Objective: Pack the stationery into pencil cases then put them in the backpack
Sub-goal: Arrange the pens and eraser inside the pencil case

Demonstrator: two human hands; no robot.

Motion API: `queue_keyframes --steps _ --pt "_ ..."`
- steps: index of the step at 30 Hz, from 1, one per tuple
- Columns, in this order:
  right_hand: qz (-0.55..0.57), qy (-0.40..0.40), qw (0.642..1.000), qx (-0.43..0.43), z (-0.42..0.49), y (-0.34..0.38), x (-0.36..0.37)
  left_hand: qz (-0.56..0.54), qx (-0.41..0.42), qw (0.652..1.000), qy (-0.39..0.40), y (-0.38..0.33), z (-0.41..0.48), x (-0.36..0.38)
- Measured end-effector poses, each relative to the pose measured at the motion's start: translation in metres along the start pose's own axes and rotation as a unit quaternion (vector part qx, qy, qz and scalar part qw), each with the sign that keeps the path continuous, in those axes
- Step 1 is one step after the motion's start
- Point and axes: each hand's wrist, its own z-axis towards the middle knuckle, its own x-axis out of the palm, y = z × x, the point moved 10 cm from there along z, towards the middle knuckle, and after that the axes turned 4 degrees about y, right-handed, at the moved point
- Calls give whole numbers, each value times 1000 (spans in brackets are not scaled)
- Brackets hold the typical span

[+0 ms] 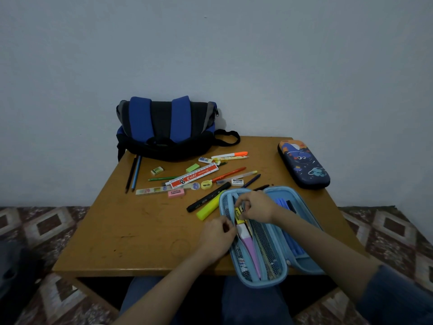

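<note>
A light blue pencil case (278,272) lies open at the table's near right edge, with pens and a purple-capped marker (251,248) in its mesh pocket. My left hand (216,239) grips the case's left mesh edge. My right hand (256,205) pinches a yellow item (239,215) in the pocket opening. Loose stationery lies beyond: a black marker (208,200), a yellow highlighter (209,208), a red-and-white ruler (194,175), erasers and pencils. A dark space-print case (303,164) lies shut at the right. The blue-and-black backpack (168,127) stands at the back.
The brown wooden table (140,231) stands against a pale wall, over a patterned floor. Two dark pencils (133,173) lie at the left of the pile. My knees show under the near edge. A dark object sits on the floor at the far left.
</note>
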Motion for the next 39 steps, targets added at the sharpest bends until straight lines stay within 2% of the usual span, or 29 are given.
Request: queue_keyframes --steps 3,8,13,18,22,26,30,34,39 --pt "-31 -13 999 -4 -2 5 -2 -4 0 1000 -4 0 0 0" --pt "-21 -25 999 9 0 -1 -3 -6 6 1000 1 1 0 1" --pt "-19 -22 1000 7 0 -5 -3 13 60 998 8 -7 -3 -2" --pt "-1 -65 998 -10 -5 -5 -10 18 100 995 -1 -12 -11 -5" --pt "-18 -50 998 -31 -8 -6 1 39 97 994 38 -6 -9 8" --pt "-18 -36 999 -31 -10 -4 2 38 91 994 45 -4 -9 10" --pt "5 -34 999 -13 -11 -5 2 24 82 996 -2 1 -10 -12" --pt "41 -56 998 -3 -10 -6 -4 76 31 994 -69 31 -9 -55" --pt "48 -95 994 -1 -10 -1 -14 156 -43 983 -87 84 -7 -100"
